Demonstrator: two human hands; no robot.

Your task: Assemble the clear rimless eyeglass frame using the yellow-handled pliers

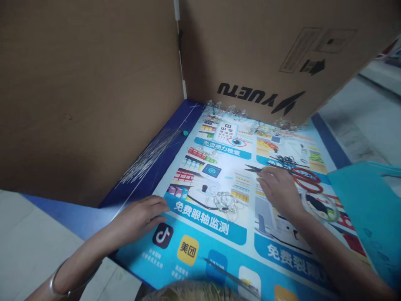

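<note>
My left hand (138, 219) rests at the left edge of the printed sheet (200, 225), fingers loosely bent and thumb apart, with nothing visible in it. My right hand (278, 188) is curled over the middle of the sheet. Two dark pointed jaws of a tool (253, 168) stick out to the left from its fingers; the rest is hidden. Just right of this hand lie red-handled scissors (307, 180) and a pile of black wire loops (286, 161). Between the hands sits a tangle of thin silvery wire (227, 202).
Cardboard walls (94, 83) stand behind and left. Straight thin metal wires (150, 156) lie along the left wall, near a small green lump (185, 133). Small wire pieces (232, 110) line the back. A clear ring-shaped roll (322, 207) and turquoise bag (366, 217) are at right.
</note>
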